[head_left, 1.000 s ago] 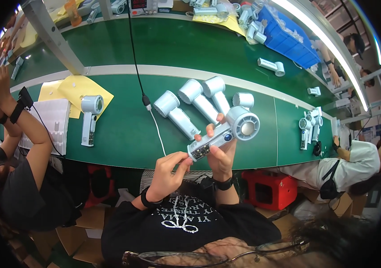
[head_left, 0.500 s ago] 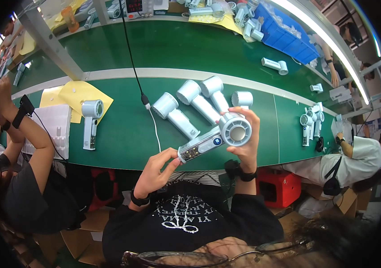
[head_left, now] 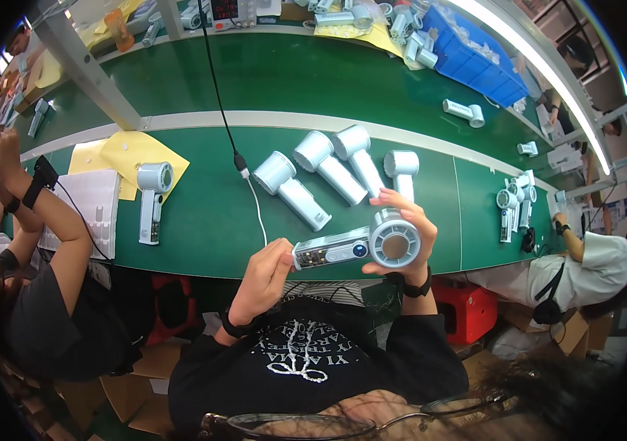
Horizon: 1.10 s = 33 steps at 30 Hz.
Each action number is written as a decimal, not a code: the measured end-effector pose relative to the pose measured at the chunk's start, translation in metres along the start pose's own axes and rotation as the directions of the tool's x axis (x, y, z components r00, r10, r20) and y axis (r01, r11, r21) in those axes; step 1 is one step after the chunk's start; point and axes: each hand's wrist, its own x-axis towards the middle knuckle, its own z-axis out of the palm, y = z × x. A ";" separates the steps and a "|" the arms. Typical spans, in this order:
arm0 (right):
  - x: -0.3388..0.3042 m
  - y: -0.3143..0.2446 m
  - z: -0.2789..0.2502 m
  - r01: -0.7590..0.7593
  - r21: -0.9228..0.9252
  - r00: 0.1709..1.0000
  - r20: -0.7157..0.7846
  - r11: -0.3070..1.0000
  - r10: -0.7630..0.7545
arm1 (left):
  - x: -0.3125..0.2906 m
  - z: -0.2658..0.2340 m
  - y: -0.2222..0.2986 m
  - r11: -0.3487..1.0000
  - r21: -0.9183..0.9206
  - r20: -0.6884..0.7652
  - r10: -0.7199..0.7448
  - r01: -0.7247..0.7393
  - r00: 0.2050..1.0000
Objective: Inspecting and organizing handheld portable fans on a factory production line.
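Pale-blue fan [head_left: 346, 250], right fingers [head_left: 412, 211] curled round its head [head_left: 395, 248], left fingers [head_left: 276, 257] tight on its handle end [head_left: 309, 256]

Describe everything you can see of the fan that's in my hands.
The fan is pale blue-grey and looks plastic. Its round head has a spoked grille around a plain disc, facing the camera. The handle's front looks uncovered near its end, showing a circuit board; nearer the head is a small dark round panel. It's held nearly sideways, head rightward, left hand at the handle's end, right hand around the head.
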 end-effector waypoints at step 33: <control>0.042 -0.058 -0.086 0.096 0.431 0.817 -0.549 0.897 0.177 | 0.001 -0.021 -0.015 0.946 0.324 -0.347 0.143 -0.024 0.927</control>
